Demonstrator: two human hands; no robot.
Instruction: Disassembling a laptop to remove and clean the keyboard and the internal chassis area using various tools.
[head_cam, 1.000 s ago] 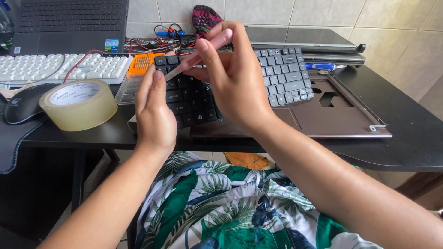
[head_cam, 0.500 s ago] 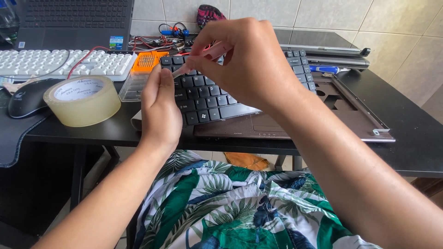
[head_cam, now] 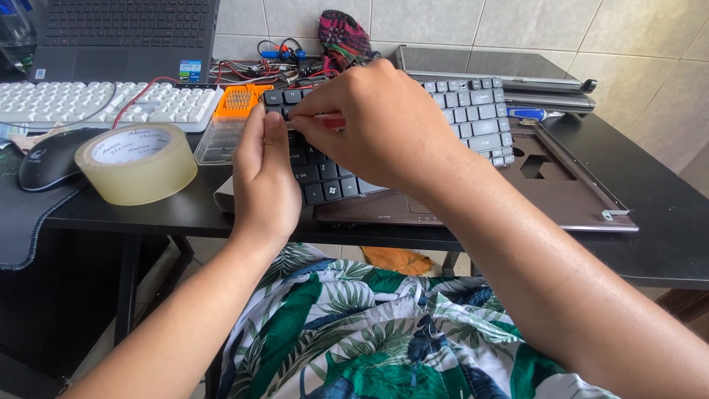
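A black desk (head_cam: 665, 244) runs across the view, its front edge just above the person's lap. A loose black laptop keyboard (head_cam: 473, 118) lies on a grey laptop base (head_cam: 561, 185), its long axis running left to right and slightly away toward the right. The keyboard's near left corner sits close to the desk edge, with little room in front.

The left hand (head_cam: 262, 177) rests flat on the keyboard's left end, fingers together and pointing away. The right hand (head_cam: 377, 125) crosses over the middle, fingers pinched shut on a slim red-handled tool (head_cam: 329, 120) that points left toward the left thumb.

Left of the hands stand a roll of clear tape (head_cam: 136, 162), a black mouse (head_cam: 52, 155), a white keyboard (head_cam: 88, 103) and an orange bit case (head_cam: 240, 101), crowding that side.
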